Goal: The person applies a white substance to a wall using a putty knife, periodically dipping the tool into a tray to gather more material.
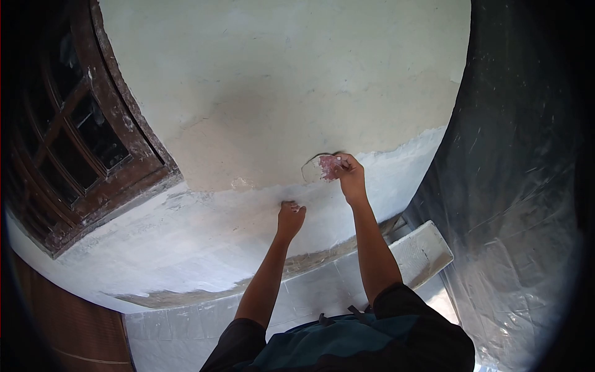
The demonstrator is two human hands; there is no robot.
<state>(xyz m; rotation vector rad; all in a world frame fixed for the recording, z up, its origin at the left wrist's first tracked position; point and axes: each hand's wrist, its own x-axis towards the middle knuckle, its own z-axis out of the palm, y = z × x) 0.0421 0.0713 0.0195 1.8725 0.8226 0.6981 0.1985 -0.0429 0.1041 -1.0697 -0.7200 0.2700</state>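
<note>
My right hand (351,178) is raised close to the wall, its fingers pinched on the edge of a thin flat piece (326,166). That piece is pinkish-red with white smears and has a curved dark outline on its left side. Lower and to the left, my left hand (291,218) is closed in front of the white part of the wall (248,214), with white residue at its fingers. What it holds, if anything, is hidden. Above the white area, the wall surface is pale green and beige (279,93).
A brown wooden window frame (139,146) with glass panes and white splashes is at left. Clear plastic sheeting (514,248) hangs on the right. Below the wall runs a grey tiled ledge (186,328), with a pale raised block (424,251) at its right end.
</note>
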